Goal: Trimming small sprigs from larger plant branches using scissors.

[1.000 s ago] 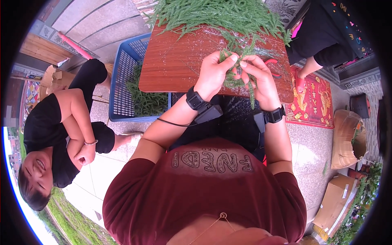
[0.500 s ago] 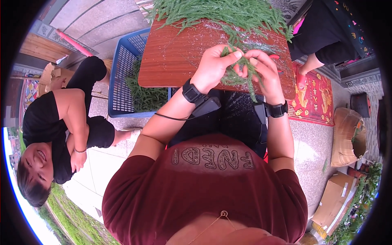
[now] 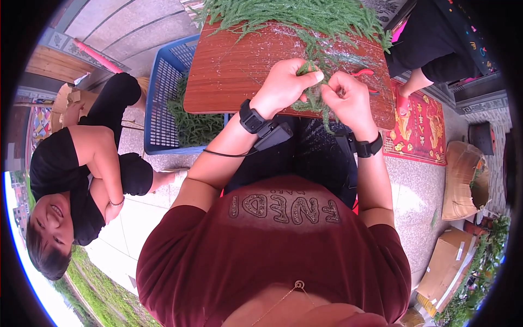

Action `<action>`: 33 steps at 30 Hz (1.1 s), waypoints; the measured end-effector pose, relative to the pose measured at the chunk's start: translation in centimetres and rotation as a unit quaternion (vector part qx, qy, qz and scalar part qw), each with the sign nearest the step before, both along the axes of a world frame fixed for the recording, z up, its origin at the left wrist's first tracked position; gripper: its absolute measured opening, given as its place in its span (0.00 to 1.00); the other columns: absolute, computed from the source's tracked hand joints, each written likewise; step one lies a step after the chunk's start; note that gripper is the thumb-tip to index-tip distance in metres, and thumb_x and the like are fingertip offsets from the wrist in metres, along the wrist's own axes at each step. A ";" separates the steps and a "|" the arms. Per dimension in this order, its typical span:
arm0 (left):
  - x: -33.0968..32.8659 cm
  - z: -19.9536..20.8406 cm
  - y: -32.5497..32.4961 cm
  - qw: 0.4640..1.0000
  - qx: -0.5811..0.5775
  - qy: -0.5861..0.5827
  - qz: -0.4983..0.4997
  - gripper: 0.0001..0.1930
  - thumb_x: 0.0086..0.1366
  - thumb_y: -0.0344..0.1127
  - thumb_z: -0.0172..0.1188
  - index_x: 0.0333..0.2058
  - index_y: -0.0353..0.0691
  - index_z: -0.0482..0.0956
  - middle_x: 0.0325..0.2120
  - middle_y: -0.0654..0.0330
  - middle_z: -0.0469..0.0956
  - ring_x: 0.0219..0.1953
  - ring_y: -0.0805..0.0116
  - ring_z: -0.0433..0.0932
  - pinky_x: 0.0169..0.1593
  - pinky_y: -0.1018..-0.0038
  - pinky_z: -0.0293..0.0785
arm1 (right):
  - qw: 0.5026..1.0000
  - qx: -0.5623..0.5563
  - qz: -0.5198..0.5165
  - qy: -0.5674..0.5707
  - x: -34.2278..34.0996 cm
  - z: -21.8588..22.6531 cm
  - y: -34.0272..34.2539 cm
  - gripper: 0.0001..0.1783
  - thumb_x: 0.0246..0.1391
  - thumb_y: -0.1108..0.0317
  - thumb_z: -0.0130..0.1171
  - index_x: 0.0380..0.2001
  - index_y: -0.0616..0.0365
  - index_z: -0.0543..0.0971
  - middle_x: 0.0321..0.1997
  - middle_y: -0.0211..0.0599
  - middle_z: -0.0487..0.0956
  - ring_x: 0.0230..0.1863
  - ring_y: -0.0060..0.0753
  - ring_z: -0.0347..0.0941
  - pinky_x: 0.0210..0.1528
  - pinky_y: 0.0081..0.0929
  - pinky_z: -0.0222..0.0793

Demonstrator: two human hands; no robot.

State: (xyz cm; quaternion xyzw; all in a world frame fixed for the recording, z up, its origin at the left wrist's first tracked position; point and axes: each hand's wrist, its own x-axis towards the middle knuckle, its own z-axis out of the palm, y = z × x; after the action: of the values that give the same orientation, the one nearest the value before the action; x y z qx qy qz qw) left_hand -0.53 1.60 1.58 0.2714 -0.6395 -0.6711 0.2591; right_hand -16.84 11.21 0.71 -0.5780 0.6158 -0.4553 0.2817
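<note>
Over the near edge of a reddish-brown wooden table (image 3: 229,71), my left hand (image 3: 284,88) pinches a feathery green sprig (image 3: 314,101) between thumb and fingers. My right hand (image 3: 350,103) is closed, its fingers curled and thumb bent, gripping the same sprig from the right side. The sprig's tips hang below both hands toward my lap. A tool with red handles (image 3: 364,72) lies on the table just beyond my right hand, partly hidden by it. A thick pile of similar green sprigs (image 3: 294,16) covers the far side of the table.
A blue plastic basket (image 3: 158,128) with green sprigs inside stands left of the table. A person in black (image 3: 92,158) sits at the left; another person's dark-clothed legs (image 3: 419,49) are at the far right. Cardboard boxes (image 3: 447,259) and a red mat (image 3: 419,131) lie on the right.
My right hand has turned and curled its fingers more tightly, moving slightly away from my left hand. More of the red-handled tool shows. My left hand stays nearly in place.
</note>
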 end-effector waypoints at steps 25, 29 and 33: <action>-1.2 -0.5 2.3 0.971 -0.158 0.101 0.145 0.06 0.65 0.32 0.60 0.38 0.37 0.79 0.32 0.64 0.76 0.31 0.76 0.77 0.28 0.82 0.74 | 0.918 -0.093 0.012 -0.386 0.4 -1.4 -1.1 0.07 0.55 0.71 0.61 0.37 0.60 0.79 0.39 0.30 0.77 0.42 0.22 0.69 0.48 0.24 0.62; -0.4 0.2 1.3 0.957 0.217 0.194 -0.003 0.08 0.66 0.35 0.58 0.38 0.37 0.77 0.31 0.64 0.76 0.31 0.77 0.74 0.28 0.82 0.70 | 0.959 -0.273 -0.071 -0.027 0.8 -0.4 -0.6 0.07 0.53 0.75 0.63 0.36 0.61 0.79 0.38 0.32 0.78 0.43 0.23 0.71 0.47 0.24 0.65; 0.2 0.8 0.7 0.962 0.198 0.185 -0.042 0.09 0.67 0.37 0.57 0.39 0.38 0.76 0.29 0.64 0.75 0.30 0.78 0.73 0.28 0.81 0.67 | 0.960 -0.274 -0.057 0.013 0.7 0.6 -0.3 0.06 0.52 0.75 0.64 0.35 0.62 0.79 0.36 0.35 0.80 0.41 0.25 0.74 0.46 0.22 0.68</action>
State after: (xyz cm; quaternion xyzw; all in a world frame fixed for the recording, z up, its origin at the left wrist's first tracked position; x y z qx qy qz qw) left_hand -0.31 2.28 2.41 0.1613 -0.4459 -0.8330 0.2851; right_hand -16.14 10.86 1.34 -0.6025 0.5033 -0.6145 0.0783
